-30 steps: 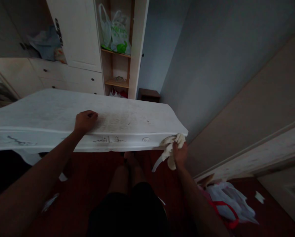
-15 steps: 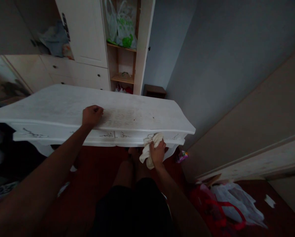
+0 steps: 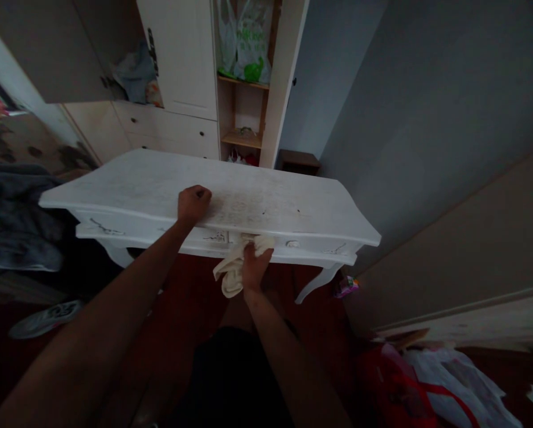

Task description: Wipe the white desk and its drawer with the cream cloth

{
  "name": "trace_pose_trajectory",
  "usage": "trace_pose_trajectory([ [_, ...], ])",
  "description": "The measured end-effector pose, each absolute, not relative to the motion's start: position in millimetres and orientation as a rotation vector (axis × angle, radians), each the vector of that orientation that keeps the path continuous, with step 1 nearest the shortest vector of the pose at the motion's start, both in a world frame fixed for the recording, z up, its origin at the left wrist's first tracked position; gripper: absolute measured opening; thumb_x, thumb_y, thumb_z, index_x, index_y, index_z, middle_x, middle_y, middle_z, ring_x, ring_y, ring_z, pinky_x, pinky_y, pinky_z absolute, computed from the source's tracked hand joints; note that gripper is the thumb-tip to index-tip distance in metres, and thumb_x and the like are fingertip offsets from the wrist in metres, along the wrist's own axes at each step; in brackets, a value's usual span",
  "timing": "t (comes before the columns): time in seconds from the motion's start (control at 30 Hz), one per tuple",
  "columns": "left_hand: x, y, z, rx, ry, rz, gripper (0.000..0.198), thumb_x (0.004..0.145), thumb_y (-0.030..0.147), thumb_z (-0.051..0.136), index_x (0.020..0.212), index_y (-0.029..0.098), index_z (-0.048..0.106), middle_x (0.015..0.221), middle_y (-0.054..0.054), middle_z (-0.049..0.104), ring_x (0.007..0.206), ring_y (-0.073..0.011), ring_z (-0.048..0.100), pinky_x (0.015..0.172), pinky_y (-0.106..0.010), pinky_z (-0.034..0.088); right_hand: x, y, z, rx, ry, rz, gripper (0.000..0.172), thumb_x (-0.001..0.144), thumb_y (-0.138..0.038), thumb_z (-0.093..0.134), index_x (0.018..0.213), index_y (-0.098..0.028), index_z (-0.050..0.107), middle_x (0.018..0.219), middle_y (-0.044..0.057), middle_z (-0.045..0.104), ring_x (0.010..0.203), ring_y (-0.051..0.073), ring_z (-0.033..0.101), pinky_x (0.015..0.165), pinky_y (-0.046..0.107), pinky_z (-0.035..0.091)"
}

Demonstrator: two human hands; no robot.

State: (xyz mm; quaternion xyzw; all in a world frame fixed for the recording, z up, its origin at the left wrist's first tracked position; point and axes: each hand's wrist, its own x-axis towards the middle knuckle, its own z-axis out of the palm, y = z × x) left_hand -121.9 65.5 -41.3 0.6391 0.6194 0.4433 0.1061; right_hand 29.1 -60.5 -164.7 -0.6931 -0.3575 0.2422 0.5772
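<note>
A white table [image 3: 172, 181] with carved drawer fronts stands before me, its top smudged with grey dirt near the middle. My left hand [image 3: 194, 203] rests on the tabletop close to the front edge, fingers curled in with nothing visible in them. My right hand [image 3: 254, 267] grips a cream cloth [image 3: 231, 274] and presses it against the middle of the drawer front. Part of the cloth hangs below the table's lower edge. A round white knob [image 3: 292, 244] shows to the right of the cloth.
Behind the table is a white wardrobe [image 3: 181, 56] with an open door and plastic bags [image 3: 252, 47] on a shelf. Grey fabric [image 3: 14, 220] lies at the left, above a shoe [image 3: 46, 319]. Red and white bags [image 3: 453, 380] sit on the floor at right.
My right hand has slid the cloth leftward along the drawer front, uncovering the knob. My left hand stays at the same spot on the tabletop. The view has turned slightly left.
</note>
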Motion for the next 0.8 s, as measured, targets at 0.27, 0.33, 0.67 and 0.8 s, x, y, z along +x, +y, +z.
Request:
trace_pose_trajectory([
  [0.27,-121,65,-42,1.966,1.851,1.268,0.029,0.079,0.03,0.05,0.081,0.014,0.075,0.082,-0.011,0.075,0.077,-0.021,0.066,0.077,-0.03,0.048,9,-74,-150,-1.794,-1.352,0.318,0.058,0.095,-0.04,0.046,0.145,-0.012,0.037,0.14,0.023,0.044,0.126,0.035,0.05,0.099,0.049,0.049],
  [0.33,-120,64,-41,2.008,1.862,1.231,0.03,0.08,0.029,0.048,0.083,0.015,0.075,0.085,-0.011,0.075,0.079,-0.0211,0.066,0.079,-0.03,0.049,19,-80,-145,-1.845,-1.545,0.201,0.055,0.094,-0.031,0.051,0.146,-0.017,0.039,0.139,0.018,0.045,0.123,0.03,0.052,0.094,0.042,0.052],
  [0.67,-117,62,-41,2.048,1.944,1.157,0.032,0.082,0.029,0.048,0.088,0.015,0.076,0.09,-0.012,0.076,0.083,-0.0223,0.067,0.082,-0.031,0.049,61,-90,-94,-1.933,-2.295,-0.179,0.053,0.097,-0.016,0.042,0.148,-0.029,0.037,0.132,0.015,0.05,0.107,0.026,0.054,0.073,0.033,0.056],
  [0.8,-116,62,-40,2.041,1.962,1.153,0.032,0.082,0.028,0.048,0.089,0.015,0.076,0.091,-0.012,0.076,0.083,-0.0226,0.067,0.082,-0.032,0.049,59,-99,-94,-1.876,-2.402,-0.165,0.057,0.094,-0.018,0.047,0.149,-0.031,0.036,0.133,0.014,0.05,0.108,0.026,0.054,0.075,0.034,0.057],
])
